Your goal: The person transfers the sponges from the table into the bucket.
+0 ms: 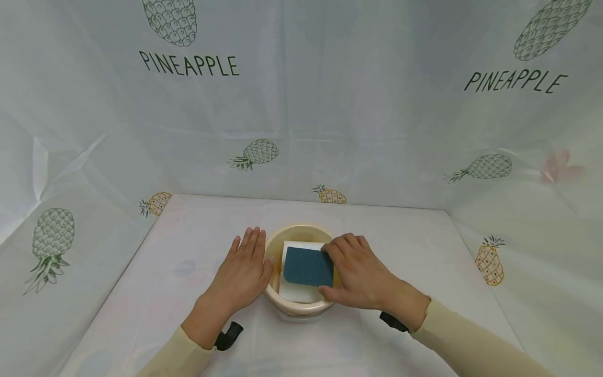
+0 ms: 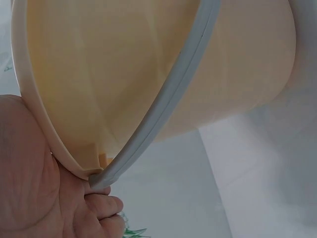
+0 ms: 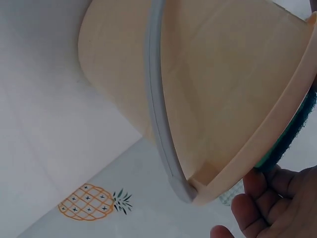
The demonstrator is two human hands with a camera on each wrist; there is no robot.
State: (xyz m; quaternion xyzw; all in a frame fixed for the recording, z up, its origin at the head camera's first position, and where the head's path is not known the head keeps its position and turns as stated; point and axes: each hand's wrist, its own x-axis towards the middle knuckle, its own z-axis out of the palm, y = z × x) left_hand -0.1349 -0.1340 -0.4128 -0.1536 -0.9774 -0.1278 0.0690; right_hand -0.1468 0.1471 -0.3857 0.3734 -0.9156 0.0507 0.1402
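Observation:
A cream plastic bucket [image 1: 297, 308] stands on the table before me. At its mouth is a dark blue-green scouring pad [image 1: 308, 266], lying over a flat white piece [image 1: 301, 293] that shows around it. My right hand [image 1: 355, 272] holds the pad's right side between thumb and fingers; the right wrist view shows the pad's rough dark edge [image 3: 292, 131] just above the rim. My left hand [image 1: 242, 275] lies along the bucket's left side, fingers straight, thumb at the rim. The grey carrying handle [image 2: 171, 94] hangs down across the near side of the bucket.
A pale cloth covers the table [image 1: 400, 251] on both sides of the bucket. White sheets printed with pineapples [image 1: 332, 196] rise behind and at both sides. Black straps [image 1: 229, 336] sit at both wrists, below beige sleeves [image 1: 471, 335].

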